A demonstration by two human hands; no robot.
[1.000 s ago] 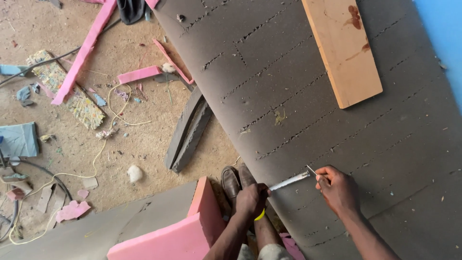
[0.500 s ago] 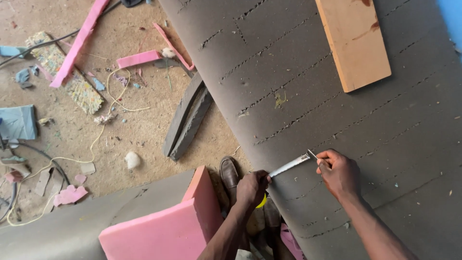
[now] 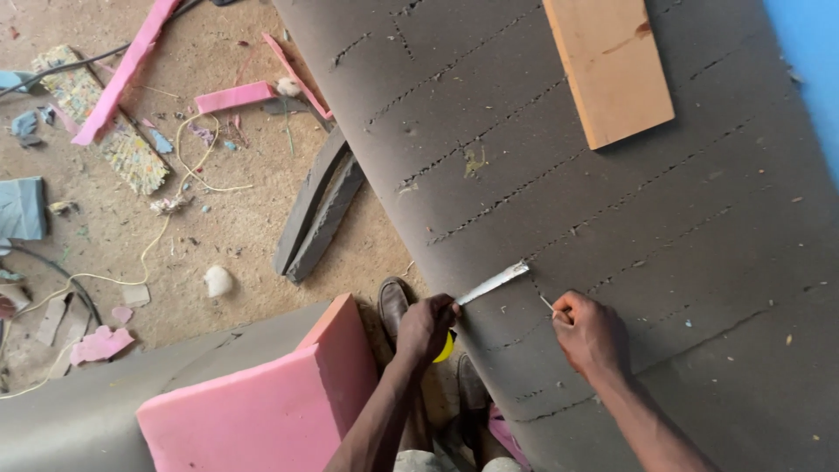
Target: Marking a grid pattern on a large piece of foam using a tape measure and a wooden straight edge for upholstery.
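A large grey foam sheet (image 3: 664,227) with rows of dashed cuts fills the right side. My left hand (image 3: 426,325) grips a yellow tape measure (image 3: 446,349) at the sheet's near edge. Its white blade (image 3: 494,282) reaches a short way out over the foam. My right hand (image 3: 590,334) rests on the foam just right of the blade, apart from it. It pinches a thin pale marking stick (image 3: 546,303) with the tip towards the blade's end.
An orange wooden board (image 3: 607,65) lies on the foam at the top. A pink foam block (image 3: 262,393) stands by my shoes (image 3: 393,301). Dark foam strips (image 3: 319,205), pink offcuts (image 3: 232,96), scraps and a cord (image 3: 188,175) litter the sandy floor. A blue wall (image 3: 813,61) is at right.
My right hand has come off the blade's end and now sits a little lower on the foam. The blade lies free. My left hand keeps its place at the edge.
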